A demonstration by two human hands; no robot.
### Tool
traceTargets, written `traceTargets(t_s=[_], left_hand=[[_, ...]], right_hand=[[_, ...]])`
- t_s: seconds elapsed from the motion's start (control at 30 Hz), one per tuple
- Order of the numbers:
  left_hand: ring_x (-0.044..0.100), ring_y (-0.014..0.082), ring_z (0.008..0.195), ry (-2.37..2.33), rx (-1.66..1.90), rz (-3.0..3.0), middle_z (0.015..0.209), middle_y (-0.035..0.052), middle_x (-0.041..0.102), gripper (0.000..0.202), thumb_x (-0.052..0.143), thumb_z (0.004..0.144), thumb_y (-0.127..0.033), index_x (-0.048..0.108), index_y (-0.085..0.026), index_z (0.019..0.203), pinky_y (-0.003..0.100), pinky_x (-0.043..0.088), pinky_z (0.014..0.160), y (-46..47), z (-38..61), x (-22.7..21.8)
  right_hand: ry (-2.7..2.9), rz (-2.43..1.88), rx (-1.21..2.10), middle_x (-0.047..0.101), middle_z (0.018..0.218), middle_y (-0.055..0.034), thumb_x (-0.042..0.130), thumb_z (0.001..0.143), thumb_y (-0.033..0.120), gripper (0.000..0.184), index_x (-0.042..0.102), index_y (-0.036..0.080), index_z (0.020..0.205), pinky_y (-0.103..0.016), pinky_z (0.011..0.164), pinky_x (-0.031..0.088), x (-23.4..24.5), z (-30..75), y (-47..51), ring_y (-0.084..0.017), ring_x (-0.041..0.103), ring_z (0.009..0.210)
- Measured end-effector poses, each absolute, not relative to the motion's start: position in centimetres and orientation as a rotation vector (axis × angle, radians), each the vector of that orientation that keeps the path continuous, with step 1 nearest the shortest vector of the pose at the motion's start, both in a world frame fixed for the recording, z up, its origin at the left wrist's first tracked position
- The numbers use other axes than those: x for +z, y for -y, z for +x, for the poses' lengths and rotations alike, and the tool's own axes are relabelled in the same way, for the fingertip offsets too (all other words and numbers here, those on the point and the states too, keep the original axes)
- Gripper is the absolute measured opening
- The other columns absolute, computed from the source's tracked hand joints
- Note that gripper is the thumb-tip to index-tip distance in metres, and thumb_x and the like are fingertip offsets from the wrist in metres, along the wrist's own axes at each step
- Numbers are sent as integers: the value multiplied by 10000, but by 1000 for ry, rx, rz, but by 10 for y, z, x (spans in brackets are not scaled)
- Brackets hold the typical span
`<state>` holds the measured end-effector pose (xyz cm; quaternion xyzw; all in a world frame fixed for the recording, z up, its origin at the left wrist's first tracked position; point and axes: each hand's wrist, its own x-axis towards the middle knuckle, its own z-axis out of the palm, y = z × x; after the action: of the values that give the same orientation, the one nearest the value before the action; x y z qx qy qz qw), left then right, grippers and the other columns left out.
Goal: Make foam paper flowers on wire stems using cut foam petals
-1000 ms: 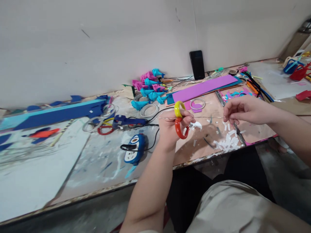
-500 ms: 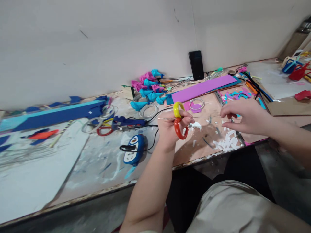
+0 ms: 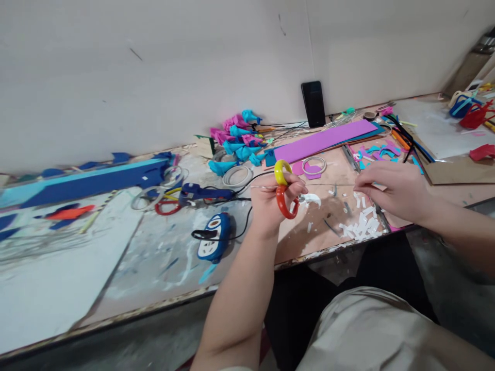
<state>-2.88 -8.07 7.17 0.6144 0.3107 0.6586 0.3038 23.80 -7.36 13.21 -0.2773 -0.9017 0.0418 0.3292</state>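
Note:
My left hand (image 3: 270, 198) is closed around a pair of scissors (image 3: 283, 180), whose yellow and red handle loops stick out on the right; the blades are hidden. A thin wire (image 3: 328, 184) also passes through its fingers, a short end poking out to the left. At the other end of the wire, my right hand (image 3: 390, 193) pinches it between thumb and fingers. The wire stretches nearly level between both hands, above the table. Under it lie white paper scraps (image 3: 361, 224) and a white tape roll (image 3: 314, 166).
A blue power strip (image 3: 214, 237) and a blue glue gun (image 3: 204, 191) with black cords lie left. Behind are pink and blue foam flowers (image 3: 235, 136), a purple foam sheet (image 3: 325, 140) and a phone (image 3: 313, 103) against the wall. Another pair of scissors (image 3: 168, 207) lies left.
My right hand's fingers have closed into a tighter pinch on the wire. My left hand stays nearly in place with the scissors.

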Motion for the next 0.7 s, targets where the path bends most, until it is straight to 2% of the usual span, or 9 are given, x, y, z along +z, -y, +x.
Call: traceTargets(t_s=[0.17, 0.27, 0.4, 0.53, 0.7], left_hand=[[631, 122, 569, -821, 1709, 1653, 644, -6, 706, 168, 804, 837, -340, 761, -229, 719, 245, 497, 527, 81, -29, 73], [642, 126, 578, -809, 1686, 1677, 645, -1, 705, 158, 823, 817, -320, 766, -216, 713, 246, 495, 540, 82, -29, 75], [645, 119, 560, -750, 1657, 1642, 661, -4, 712, 126, 822, 812, -287, 770, -206, 731, 232, 496, 522, 83, -28, 75], [638, 115, 551, -734, 1676, 1635, 651, 2, 715, 148, 822, 813, -293, 766, -198, 715, 225, 491, 512, 82, -29, 74], [615, 109, 529, -722, 1693, 1668, 630, 2, 706, 197, 787, 853, -325, 746, -195, 710, 234, 484, 501, 81, -30, 74]], right_hand=[[2272, -953, 732, 760, 773, -22, 715, 835, 244, 59, 759, 213, 810, -306, 690, 516, 142, 238, 64, -182, 689, 727], [2248, -986, 1241, 744, 730, -7, 760, 767, 286, 89, 754, 198, 778, -284, 646, 510, 142, 239, 52, -164, 678, 687], [2053, -920, 1772, 750, 757, -5, 827, 708, 289, 178, 742, 177, 816, -260, 682, 525, 134, 238, 41, -138, 688, 708], [1837, -844, 2016, 758, 769, -13, 867, 698, 251, 208, 725, 161, 820, -230, 695, 529, 125, 235, 41, -122, 700, 736], [1626, -707, 2128, 774, 800, -22, 891, 732, 261, 255, 715, 147, 878, -180, 631, 515, 114, 235, 41, -82, 676, 678]])
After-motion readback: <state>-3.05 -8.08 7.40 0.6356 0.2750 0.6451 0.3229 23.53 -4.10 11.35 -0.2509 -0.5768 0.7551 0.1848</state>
